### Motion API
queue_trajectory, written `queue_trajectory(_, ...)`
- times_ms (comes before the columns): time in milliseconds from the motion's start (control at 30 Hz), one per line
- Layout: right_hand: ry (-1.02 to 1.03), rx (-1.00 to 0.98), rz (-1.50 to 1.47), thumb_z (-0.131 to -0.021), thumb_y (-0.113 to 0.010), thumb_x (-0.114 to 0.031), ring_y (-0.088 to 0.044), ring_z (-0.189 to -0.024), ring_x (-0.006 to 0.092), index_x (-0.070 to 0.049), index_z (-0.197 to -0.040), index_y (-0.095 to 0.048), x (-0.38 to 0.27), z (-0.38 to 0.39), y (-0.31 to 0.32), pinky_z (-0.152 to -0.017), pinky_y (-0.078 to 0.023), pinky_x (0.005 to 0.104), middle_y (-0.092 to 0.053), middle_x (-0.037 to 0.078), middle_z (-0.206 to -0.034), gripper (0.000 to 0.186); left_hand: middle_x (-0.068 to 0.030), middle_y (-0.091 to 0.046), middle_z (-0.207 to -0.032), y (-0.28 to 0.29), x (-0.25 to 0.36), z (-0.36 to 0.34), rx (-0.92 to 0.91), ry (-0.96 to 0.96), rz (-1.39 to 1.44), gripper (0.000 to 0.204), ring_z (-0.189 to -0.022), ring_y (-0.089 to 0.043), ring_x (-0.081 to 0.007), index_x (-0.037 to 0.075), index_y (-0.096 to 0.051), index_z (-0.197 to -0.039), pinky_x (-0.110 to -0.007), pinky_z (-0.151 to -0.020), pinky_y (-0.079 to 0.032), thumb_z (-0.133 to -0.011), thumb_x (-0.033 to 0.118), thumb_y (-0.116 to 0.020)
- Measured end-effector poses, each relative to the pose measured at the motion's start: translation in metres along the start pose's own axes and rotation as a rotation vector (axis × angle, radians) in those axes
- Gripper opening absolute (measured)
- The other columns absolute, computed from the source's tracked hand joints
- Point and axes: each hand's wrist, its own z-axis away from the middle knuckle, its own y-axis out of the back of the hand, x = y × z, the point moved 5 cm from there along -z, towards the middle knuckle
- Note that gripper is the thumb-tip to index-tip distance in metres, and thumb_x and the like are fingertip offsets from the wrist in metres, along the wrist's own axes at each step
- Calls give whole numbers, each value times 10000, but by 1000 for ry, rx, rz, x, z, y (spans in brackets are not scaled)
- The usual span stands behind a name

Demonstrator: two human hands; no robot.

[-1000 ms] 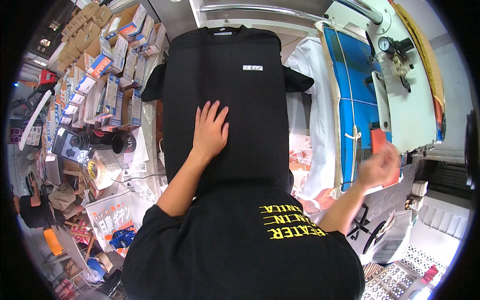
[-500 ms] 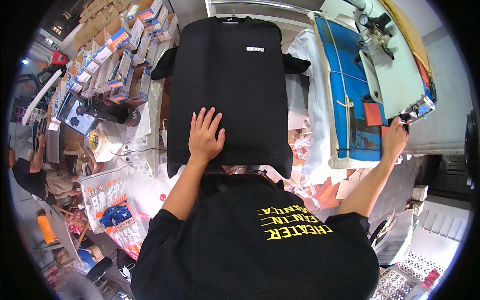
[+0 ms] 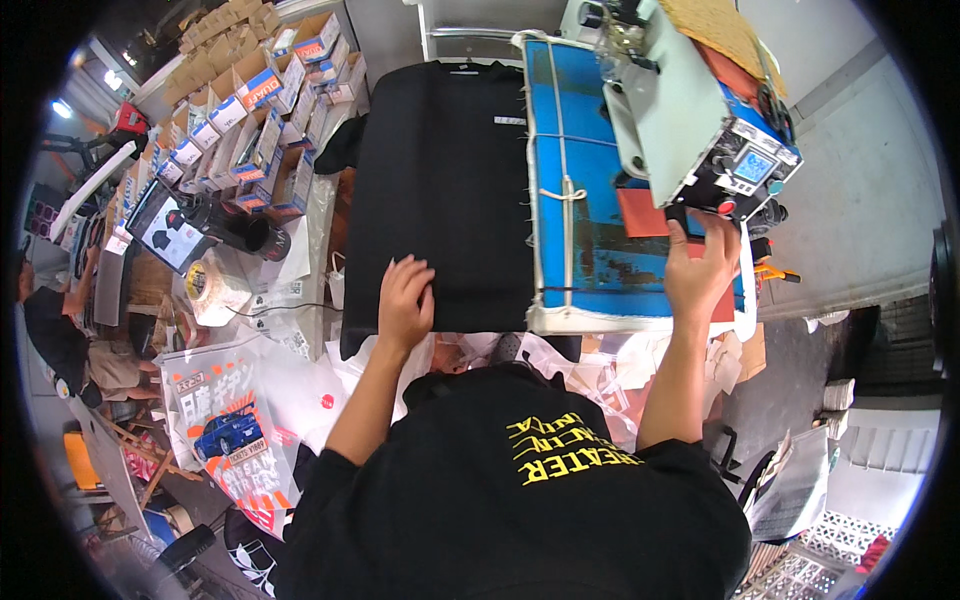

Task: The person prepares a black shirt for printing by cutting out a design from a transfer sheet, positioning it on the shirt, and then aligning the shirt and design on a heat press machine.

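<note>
A black T-shirt (image 3: 435, 200) lies spread flat with its collar at the far end and a small white print on its chest. My left hand (image 3: 407, 300) rests on its near part, fingers together and slightly bent, gripping nothing. My right hand (image 3: 700, 265) is closed around the dark handle (image 3: 677, 216) of a heat press, below the control box. The press's blue upper plate (image 3: 565, 95), tied with white cord and edged in pale cloth, covers the shirt's right side. Its control box (image 3: 750, 165) has a small lit screen and a red button.
Open cardboard boxes (image 3: 265, 85) are stacked at the far left. Nearer stand a tablet (image 3: 160, 225), a black tumbler (image 3: 265, 240) and a tape roll (image 3: 203, 285). A printed clear bag (image 3: 225, 425) lies at the left. Another person (image 3: 60, 335) is at the left edge.
My right hand has swung the press leftward, so its blue plate now covers the shirt's right side. My left hand has slid slightly nearer, its fingers drawn closer together.
</note>
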Motion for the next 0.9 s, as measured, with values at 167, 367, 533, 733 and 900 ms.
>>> queue_trajectory(167,91,82,-91,-563,-899,-377,-277,-1390,492,-167,-1485,-401,-52,-16,5,-1082,-274,602,-217,312,-1524,1069,-131,-652,-953,46,29,91,44,37,18,238,-954,-612,-345,19,-663,-896,-434,-837,-453,-674,-48,-609)
queue_trajectory(367,202,74,-136,-542,-879,-399,-289,-1364,542,-132,-1417,-474,-110,-12,-7,-1086,-300,620,-228,352,-1504,1001,-142,-680,-965,1,16,168,-574,259,275,193,-930,-643,-340,43,-686,-961,-445,-818,-502,-776,43,-630)
queue_trajectory(533,159,14,-149,-516,-893,-428,-261,-1333,601,-183,-1426,-471,-142,-1,-20,-1047,-299,658,-224,359,-1493,1033,-148,-696,-980,-40,33,183,-874,146,152,209,-958,-658,-353,74,-699,-1019,-457,-845,-518,-876,190,-600)
queue_trajectory(733,157,-48,-429,-721,-823,-335,-295,-1375,487,-109,-1419,-470,-56,7,-22,-1099,-294,564,-294,280,-1503,814,-173,-687,-1115,-70,57,187,-1028,430,199,338,-991,-666,-338,58,-673,-1157,-418,-867,-526,-910,279,-606)
queue_trajectory(900,-487,184,67,-833,-746,-188,-473,-1286,370,-41,-1224,-606,302,93,-12,-1078,-370,449,-566,218,-1298,440,-181,-693,-1136,-125,121,197,-1010,663,460,479,-1014,-682,-289,-2,-619,-1251,-383,-894,-524,-921,344,-632)
